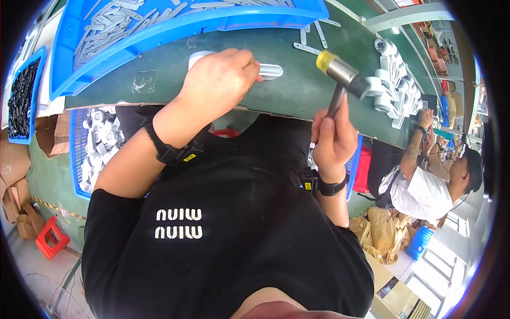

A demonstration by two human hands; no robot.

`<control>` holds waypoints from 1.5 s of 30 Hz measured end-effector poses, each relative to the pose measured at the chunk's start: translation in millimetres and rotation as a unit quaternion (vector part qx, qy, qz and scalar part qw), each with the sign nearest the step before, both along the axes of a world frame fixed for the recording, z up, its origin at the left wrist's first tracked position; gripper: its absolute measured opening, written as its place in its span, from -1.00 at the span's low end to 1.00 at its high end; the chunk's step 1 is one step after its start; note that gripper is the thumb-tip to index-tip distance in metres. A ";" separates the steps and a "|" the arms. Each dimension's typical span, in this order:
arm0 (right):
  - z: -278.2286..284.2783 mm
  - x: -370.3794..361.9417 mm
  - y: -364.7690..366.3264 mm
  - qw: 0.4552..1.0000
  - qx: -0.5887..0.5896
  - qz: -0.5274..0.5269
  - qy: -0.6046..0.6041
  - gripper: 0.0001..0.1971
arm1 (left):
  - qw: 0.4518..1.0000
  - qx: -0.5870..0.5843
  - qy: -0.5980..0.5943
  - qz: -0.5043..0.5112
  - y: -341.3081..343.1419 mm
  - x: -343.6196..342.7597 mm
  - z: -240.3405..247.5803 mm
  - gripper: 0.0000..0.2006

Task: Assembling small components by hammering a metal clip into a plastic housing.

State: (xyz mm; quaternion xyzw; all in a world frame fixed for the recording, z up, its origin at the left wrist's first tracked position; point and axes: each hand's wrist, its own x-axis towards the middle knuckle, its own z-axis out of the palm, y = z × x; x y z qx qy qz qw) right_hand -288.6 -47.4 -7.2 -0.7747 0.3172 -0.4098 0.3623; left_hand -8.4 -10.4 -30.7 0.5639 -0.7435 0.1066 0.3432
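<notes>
Looks like a factory assembly line: green workbench (159, 80), blue bins (175, 26) of metal parts, a co-worker (425, 186) alongside.

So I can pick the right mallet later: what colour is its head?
The mallet head is yellow at one end and black at the other, seen in the head view.

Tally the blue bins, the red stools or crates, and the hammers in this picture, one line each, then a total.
Blue bins: 3, the large bin of grey strips, the bin of black parts, and the bin of grey round parts.
Hammers: 1, the hammer in the right hand.
Red stool: 1.
Total: 5
</notes>
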 end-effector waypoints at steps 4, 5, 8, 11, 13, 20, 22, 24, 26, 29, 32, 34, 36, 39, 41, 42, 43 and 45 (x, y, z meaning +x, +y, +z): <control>-6.4 -2.0 2.8 0.992 -0.034 -0.035 0.120 -0.47 | 1.000 -0.005 -0.010 0.003 0.0 -1.5 -2.9 -0.84; -2.2 0.4 6.0 0.988 0.008 -0.043 0.151 -0.48 | 1.000 -0.004 -0.011 0.006 -0.1 -1.0 -3.8 -0.84; -2.4 -3.4 17.2 0.989 0.110 -0.055 0.085 -0.49 | 1.000 -0.019 -0.007 -0.002 0.0 -1.1 -3.9 -0.84; -14.4 -4.5 16.0 0.998 0.024 -0.061 0.005 -0.51 | 1.000 -0.005 0.002 0.001 -0.1 -2.9 -0.6 -0.87; -15.3 -0.3 0.5 0.986 -0.022 -0.030 0.161 -0.51 | 1.000 -0.002 0.020 -0.003 0.0 -1.8 -2.5 -0.86; -14.3 -9.4 13.4 0.987 0.128 -0.052 -0.080 -0.50 | 1.000 -0.002 0.004 0.010 0.4 -3.3 1.0 -0.80; -18.2 -7.9 8.8 0.992 0.094 -0.073 -0.034 -0.49 | 1.000 0.026 0.006 0.009 0.6 -2.9 1.9 -0.84; -16.1 -6.5 2.8 0.994 0.077 -0.058 0.050 -0.49 | 1.000 0.028 0.011 0.008 0.8 -2.8 2.5 -0.84; -15.7 -6.2 -1.0 0.996 0.066 -0.044 0.044 -0.47 | 0.999 0.031 0.017 0.007 1.2 -2.6 3.6 -0.84; -11.1 -4.0 3.1 0.995 0.058 -0.060 -0.049 -0.46 | 0.999 0.033 0.008 0.004 1.7 -2.4 5.2 -0.84; -18.0 -3.6 3.8 0.984 0.029 -0.038 -0.173 -0.44 | 0.999 0.032 0.008 0.008 1.2 -3.3 5.2 -0.85; -27.4 -0.3 -4.7 0.999 0.000 -0.040 -0.015 -0.45 | 1.000 0.028 0.010 0.009 1.3 -4.7 5.8 -0.85; -21.9 -2.2 -9.2 0.991 -0.011 0.013 0.133 -0.45 | 1.000 0.028 0.009 0.010 1.0 -4.4 5.6 -0.85; 3.7 3.6 7.7 0.990 0.108 -0.016 0.087 -0.45 | 1.000 0.029 0.006 0.011 1.8 -4.3 4.5 -0.85; -7.2 4.3 11.7 0.997 0.068 -0.020 0.002 -0.45 | 1.000 0.029 0.001 0.011 0.8 -4.9 4.6 -0.85; -11.2 5.1 13.5 0.996 0.028 -0.022 -0.082 -0.45 | 1.000 0.027 0.003 0.012 0.9 -5.3 4.2 -0.85; -10.5 9.1 12.4 0.999 0.003 -0.050 -0.007 -0.45 | 1.000 0.026 0.006 0.013 1.1 -5.6 4.1 -0.85; -9.5 11.3 2.4 0.995 0.041 -0.023 0.082 -0.44 | 0.999 0.030 0.005 0.012 1.7 -4.0 4.0 -0.85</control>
